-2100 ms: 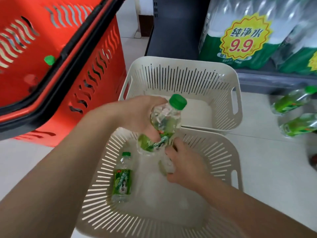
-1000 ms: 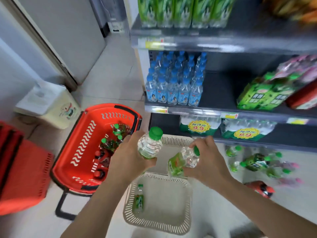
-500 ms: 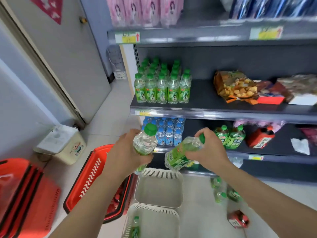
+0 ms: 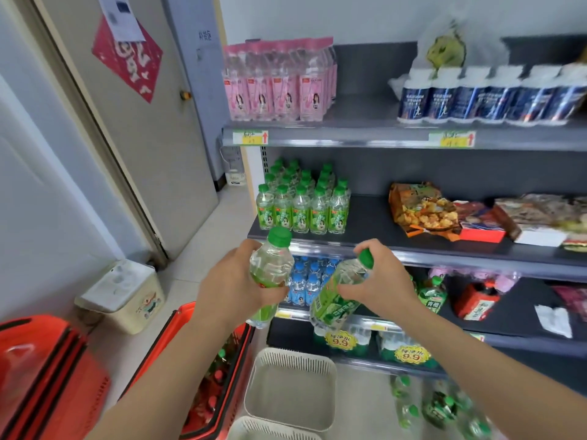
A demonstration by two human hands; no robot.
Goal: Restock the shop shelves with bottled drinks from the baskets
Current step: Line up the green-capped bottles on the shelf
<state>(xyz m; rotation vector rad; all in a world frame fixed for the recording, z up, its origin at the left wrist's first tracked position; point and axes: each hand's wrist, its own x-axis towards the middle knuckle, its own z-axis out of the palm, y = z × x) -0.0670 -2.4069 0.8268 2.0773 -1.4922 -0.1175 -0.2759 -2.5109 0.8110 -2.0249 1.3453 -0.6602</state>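
Just beyond the fingertips, a block of green-capped drink bottles (image 4: 301, 208) stands at the left end of a dark shelf (image 4: 368, 217). The left hand (image 4: 233, 289) has its fingers curled round an upright green-capped bottle (image 4: 270, 265). The right hand (image 4: 379, 282) grips a second bottle (image 4: 335, 300) near its neck, tilted with its cap uppermost. Below the knuckles sits a beige slotted basket (image 4: 292, 355). Left of it, a red shopping basket (image 4: 166, 338) holds more bottles.
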